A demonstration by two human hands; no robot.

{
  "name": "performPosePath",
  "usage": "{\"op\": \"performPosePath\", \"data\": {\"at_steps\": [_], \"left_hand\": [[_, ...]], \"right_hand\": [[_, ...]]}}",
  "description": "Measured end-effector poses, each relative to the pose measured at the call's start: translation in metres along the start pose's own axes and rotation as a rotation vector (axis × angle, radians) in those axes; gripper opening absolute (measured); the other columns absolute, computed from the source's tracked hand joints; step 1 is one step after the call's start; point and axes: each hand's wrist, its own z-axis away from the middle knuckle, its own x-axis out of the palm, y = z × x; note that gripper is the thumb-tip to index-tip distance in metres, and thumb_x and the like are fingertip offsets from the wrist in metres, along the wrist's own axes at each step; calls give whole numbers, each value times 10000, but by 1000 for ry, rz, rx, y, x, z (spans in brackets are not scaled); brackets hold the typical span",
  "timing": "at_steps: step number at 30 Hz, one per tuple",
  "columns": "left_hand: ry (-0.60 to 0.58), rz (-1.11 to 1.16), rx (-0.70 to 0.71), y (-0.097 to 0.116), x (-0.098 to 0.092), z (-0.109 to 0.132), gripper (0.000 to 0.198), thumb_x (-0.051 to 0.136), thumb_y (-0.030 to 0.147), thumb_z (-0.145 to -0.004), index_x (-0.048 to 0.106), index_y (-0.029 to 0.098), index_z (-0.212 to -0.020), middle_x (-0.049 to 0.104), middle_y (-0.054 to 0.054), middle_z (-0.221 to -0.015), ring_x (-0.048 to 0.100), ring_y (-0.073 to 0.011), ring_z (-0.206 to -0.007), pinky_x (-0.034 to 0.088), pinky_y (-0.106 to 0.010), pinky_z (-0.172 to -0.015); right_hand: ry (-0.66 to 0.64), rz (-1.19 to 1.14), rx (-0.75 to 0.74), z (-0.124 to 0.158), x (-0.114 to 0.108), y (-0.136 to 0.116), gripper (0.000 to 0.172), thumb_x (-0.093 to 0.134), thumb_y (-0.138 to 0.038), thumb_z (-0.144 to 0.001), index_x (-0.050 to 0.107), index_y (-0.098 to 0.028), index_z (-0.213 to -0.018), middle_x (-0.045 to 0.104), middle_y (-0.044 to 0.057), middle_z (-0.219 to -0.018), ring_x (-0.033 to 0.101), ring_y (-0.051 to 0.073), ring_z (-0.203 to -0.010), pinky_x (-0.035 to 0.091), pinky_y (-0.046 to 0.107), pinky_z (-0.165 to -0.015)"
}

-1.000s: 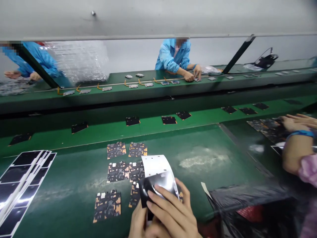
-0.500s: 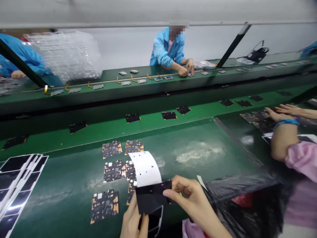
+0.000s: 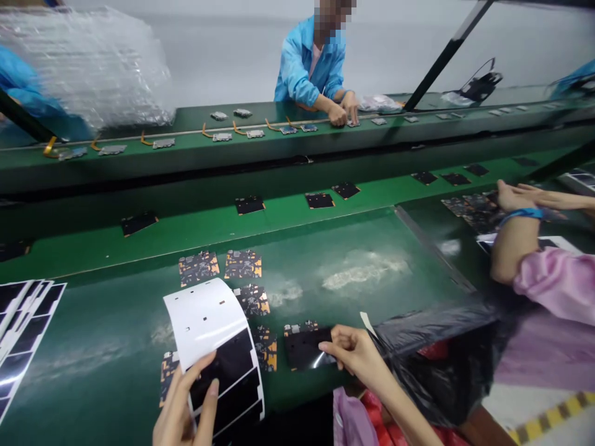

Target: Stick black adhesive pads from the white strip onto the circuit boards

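Two bare hands show at the bottom: the left hand (image 3: 188,399) pinches a curved white sheet (image 3: 209,319) bearing glossy black rectangles (image 3: 232,356), lower left of centre; the right hand (image 3: 356,353) pinches a glossy black rectangular film (image 3: 304,352), lower centre. The film hides most of a black-and-copper circuit board (image 3: 300,326); whether they touch is unclear. Scuffed green worktop (image 3: 297,260) beneath; blue-jacketed person (image 3: 300,65), top centre, before a pale wall (image 3: 223,49).

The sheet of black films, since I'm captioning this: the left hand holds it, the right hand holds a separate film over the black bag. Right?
Not quite: the head view shows the separate film over a circuit board, not the black bag. The left hand does hold the sheet, and the right hand the film.
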Motion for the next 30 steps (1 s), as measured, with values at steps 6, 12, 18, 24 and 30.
{"op": "performPosePath", "data": {"at_steps": [6, 12, 18, 24, 30], "left_hand": [[14, 60, -22, 0, 2, 3, 316, 706, 471, -907, 734, 237, -1118, 707, -67, -1158, 678, -187, -869, 548, -231, -657], [14, 47, -73, 3, 2, 7, 323, 709, 480, -902, 731, 244, -1122, 686, -60, -1286, 669, -160, -790, 480, -203, -518], [24, 16, -64, 6, 3, 7, 363, 710, 521, -893, 735, 237, -1118, 704, -69, -1259, 624, -127, -653, 437, -202, -462], [38, 28, -53, 1, 5, 7, 374, 692, 542, -898, 735, 236, -1110, 698, -67, -1254, 690, -192, -845, 547, -236, -603], [28, 37, -68, -2, 4, 7, 387, 707, 545, -888, 733, 231, -1113, 702, -68, -1217, 687, -203, -889, 564, -245, -645]], "right_hand": [[29, -7, 1, 2, -2, -1, 622, 793, -752, -642, 481, -214, -612, 479, -68, -426, 328, 51, -327, 205, 198, -373], [16, 14, 7, 3, -3, 4, 603, 786, -728, -679, 484, -209, -619, 513, -54, -431, 328, 48, -328, 205, 189, -373], [27, 16, 22, 5, -2, 2, 632, 784, -761, -650, 477, -210, -600, 508, -51, -412, 330, 50, -318, 211, 190, -372], [24, 19, 21, 4, -2, 4, 626, 786, -752, -656, 475, -211, -602, 511, -48, -409, 335, 52, -316, 208, 191, -376], [17, 29, 14, 2, -3, 9, 597, 781, -724, -692, 485, -209, -626, 516, -51, -415, 335, 52, -317, 207, 187, -375]]}}
